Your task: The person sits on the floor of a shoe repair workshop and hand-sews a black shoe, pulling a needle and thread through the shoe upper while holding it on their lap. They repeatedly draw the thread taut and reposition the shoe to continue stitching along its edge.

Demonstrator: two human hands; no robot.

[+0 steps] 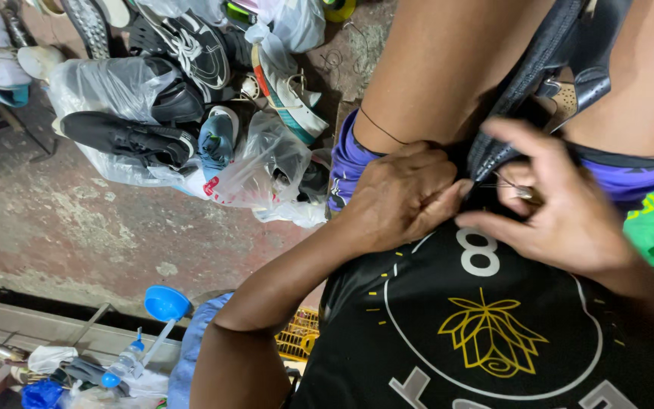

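Pinching a needle, right-hand fingers meet the left hand gripping a dark shoe.

Up at your top left, a clear plastic bag bulges around dark shoes on the floor. Just right of it lies a second clear bag with red print. Another thin bag sits crumpled at the top edge.

Light's even and fairly bright, soft, prob overhead; I see no hard shadows. Glare on the plastic bags top left. Hands sharp enough, slight softness at the fingertips. Wide-angle stretch toward edges; floor a bit dim.
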